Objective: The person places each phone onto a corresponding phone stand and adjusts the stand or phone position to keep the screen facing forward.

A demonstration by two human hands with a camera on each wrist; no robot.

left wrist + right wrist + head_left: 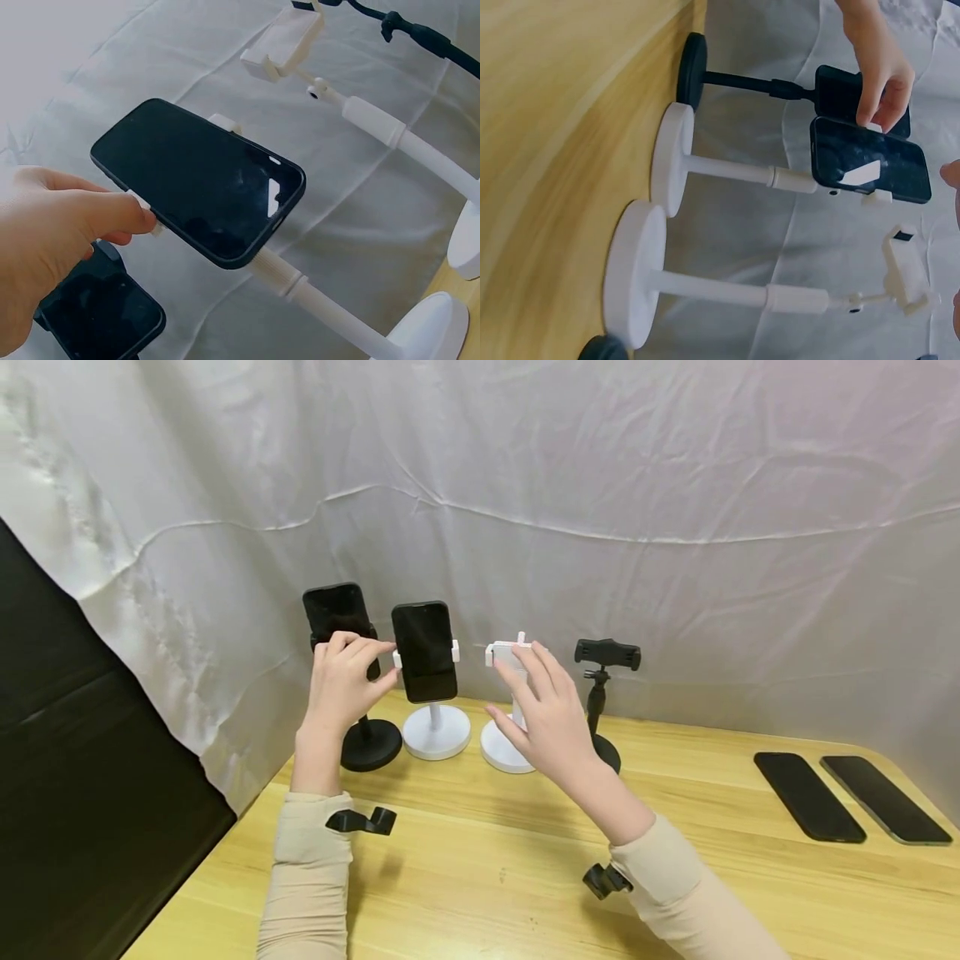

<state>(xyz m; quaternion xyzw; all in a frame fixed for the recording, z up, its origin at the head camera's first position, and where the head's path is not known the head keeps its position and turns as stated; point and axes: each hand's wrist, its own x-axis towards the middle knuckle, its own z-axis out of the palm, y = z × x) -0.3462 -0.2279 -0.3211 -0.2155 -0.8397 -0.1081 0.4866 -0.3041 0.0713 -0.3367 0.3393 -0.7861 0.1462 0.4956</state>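
My left hand (341, 685) pinches the left clamp arm (142, 210) of a white phone stand (437, 732). A black phone (425, 652) sits upright in that stand's clamp, its dark screen towards me. My right hand (551, 718) hovers with spread fingers before a second white phone stand (504, 747), whose holder (909, 270) carries no phone. In the head view that hand covers part of this stand; only its fingertips show at the edge of the right wrist view. Behind my left hand a black stand (371, 745) holds another black phone (335, 610).
A black stand with a bare holder (607, 653) stands at the right of the row. Two dark phones, one black (808, 797) and one with a pale edge (888, 800), lie on the wooden table (450, 877). A grey cloth (600, 468) hangs behind.
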